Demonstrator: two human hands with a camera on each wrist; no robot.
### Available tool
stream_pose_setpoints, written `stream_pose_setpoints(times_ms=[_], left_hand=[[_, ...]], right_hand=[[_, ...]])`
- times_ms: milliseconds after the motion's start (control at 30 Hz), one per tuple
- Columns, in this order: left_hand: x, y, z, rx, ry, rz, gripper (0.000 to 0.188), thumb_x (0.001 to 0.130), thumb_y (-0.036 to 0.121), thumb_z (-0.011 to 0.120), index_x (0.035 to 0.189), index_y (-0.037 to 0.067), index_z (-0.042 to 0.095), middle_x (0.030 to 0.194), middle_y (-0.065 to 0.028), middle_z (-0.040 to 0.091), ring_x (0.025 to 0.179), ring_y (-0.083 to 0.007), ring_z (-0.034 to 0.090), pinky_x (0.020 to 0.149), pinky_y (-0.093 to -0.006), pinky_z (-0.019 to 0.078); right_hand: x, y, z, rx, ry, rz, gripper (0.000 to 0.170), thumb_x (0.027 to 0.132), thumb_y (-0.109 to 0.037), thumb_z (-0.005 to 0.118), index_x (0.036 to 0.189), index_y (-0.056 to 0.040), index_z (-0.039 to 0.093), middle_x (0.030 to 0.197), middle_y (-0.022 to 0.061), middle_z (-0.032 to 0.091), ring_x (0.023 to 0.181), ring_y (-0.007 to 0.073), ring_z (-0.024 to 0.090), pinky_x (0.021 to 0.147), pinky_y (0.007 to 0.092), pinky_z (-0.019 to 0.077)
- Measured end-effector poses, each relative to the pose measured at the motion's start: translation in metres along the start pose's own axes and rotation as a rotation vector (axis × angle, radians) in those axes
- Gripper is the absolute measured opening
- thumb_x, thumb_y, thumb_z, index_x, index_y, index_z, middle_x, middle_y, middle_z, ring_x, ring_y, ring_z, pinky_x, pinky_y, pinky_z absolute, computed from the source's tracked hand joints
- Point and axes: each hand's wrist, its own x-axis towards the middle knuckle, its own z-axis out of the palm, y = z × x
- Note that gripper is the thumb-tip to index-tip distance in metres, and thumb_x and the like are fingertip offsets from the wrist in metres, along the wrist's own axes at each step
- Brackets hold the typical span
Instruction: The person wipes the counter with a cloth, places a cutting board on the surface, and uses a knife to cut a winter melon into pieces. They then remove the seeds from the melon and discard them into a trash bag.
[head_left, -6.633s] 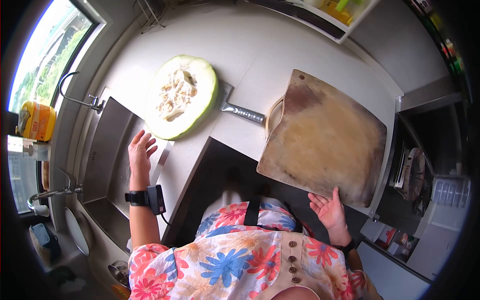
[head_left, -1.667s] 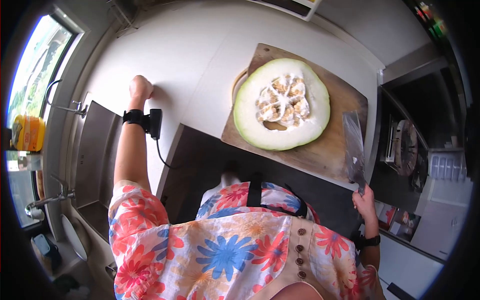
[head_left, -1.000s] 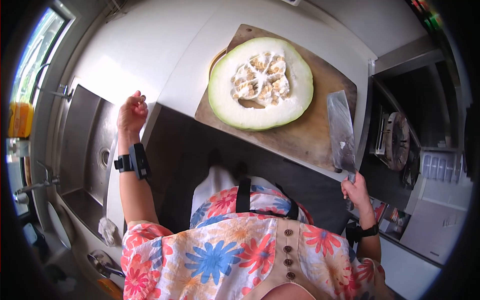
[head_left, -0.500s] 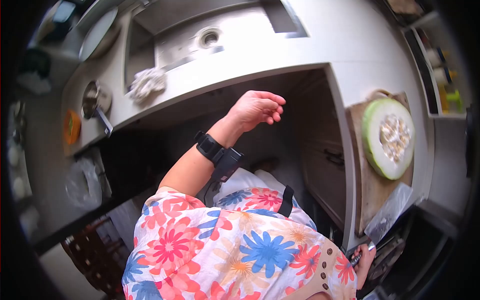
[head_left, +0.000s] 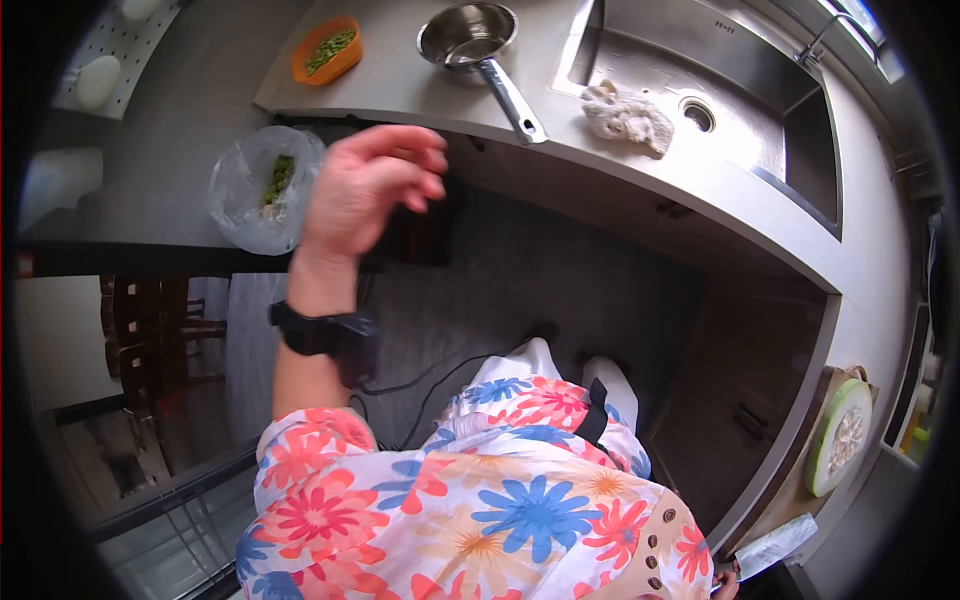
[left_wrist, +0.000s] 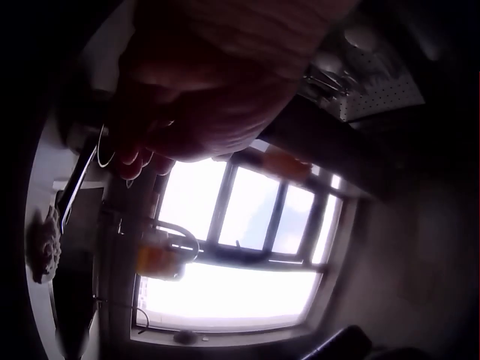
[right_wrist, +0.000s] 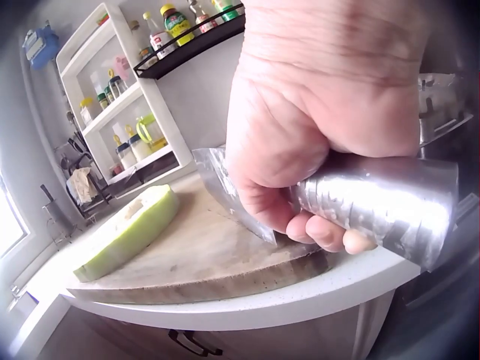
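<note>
My left hand (head_left: pixel 365 190) hangs in the air beside a plastic bag (head_left: pixel 262 190), fingers loosely curled and holding nothing; in the left wrist view the same hand (left_wrist: pixel 210 97) is dark. At the lower right edge, my right hand (head_left: pixel 727 585) grips a cleaver (head_left: pixel 775 545). The right wrist view shows that hand (right_wrist: pixel 322 112) curled round the metal handle (right_wrist: pixel 382 199), with the blade (right_wrist: pixel 232 195) over the near part of the wooden board (right_wrist: pixel 217 259). A thick pale melon slice (right_wrist: pixel 139 232) with a green rind lies on the board's far side.
A steel saucepan (head_left: pixel 470 40) has its handle over the counter edge, between an orange bowl (head_left: pixel 328 50) of green pieces and a white cloth (head_left: pixel 628 115) by the sink (head_left: pixel 740 60). Bottles stand on a black rack (right_wrist: pixel 195 45).
The melon slice went from the counter onto the board, and the right hand took up the cleaver. The view then turned left, and the left hand moved from above the counter to near the plastic bag.
</note>
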Motion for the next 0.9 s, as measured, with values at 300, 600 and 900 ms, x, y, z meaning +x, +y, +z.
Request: stream_pose_setpoints(times_ms=[300, 600, 900], left_hand=[[0.0, -0.038, -0.271, 0.687, 0.797, -0.091, 0.028, 0.079, 0.004, 0.054, 0.104, 0.001, 0.067, 0.098, -0.0091, 0.067, 0.089, -0.0166, 0.063, 0.078, -0.0269, 0.0482], [0.035, -0.034, -0.242, 0.944, 0.725, 0.151, 0.032, 0.084, 0.012, 0.056, 0.114, 0.004, 0.064, 0.111, -0.0086, 0.066, 0.1, -0.016, 0.061, 0.09, -0.0278, 0.0445], [0.096, -0.064, 0.124, 0.713, -0.052, 0.499, 0.026, 0.091, 0.003, 0.053, 0.115, 0.001, 0.061, 0.112, -0.0074, 0.063, 0.099, -0.0139, 0.059, 0.089, -0.0252, 0.0441]], right_hand=[[-0.06, -0.062, 0.027, 0.103, 0.041, 0.286, 0.021, 0.085, -0.022, 0.059, 0.069, -0.0107, 0.051, 0.06, 0.0018, 0.05, 0.055, 0.0136, 0.049, 0.052, 0.0272, 0.0418], [-0.034, -0.008, 0.008, 0.332, 0.093, 0.1, 0.026, 0.088, -0.026, 0.062, 0.07, -0.0157, 0.046, 0.053, -0.0038, 0.041, 0.042, 0.007, 0.04, 0.037, 0.0246, 0.0309], [-0.06, -0.072, 0.021, 0.24, 0.25, 0.131, 0.014, 0.089, -0.015, 0.055, 0.094, -0.0053, 0.047, 0.063, 0.0034, 0.052, 0.045, 0.0101, 0.05, 0.038, 0.0271, 0.0434]])
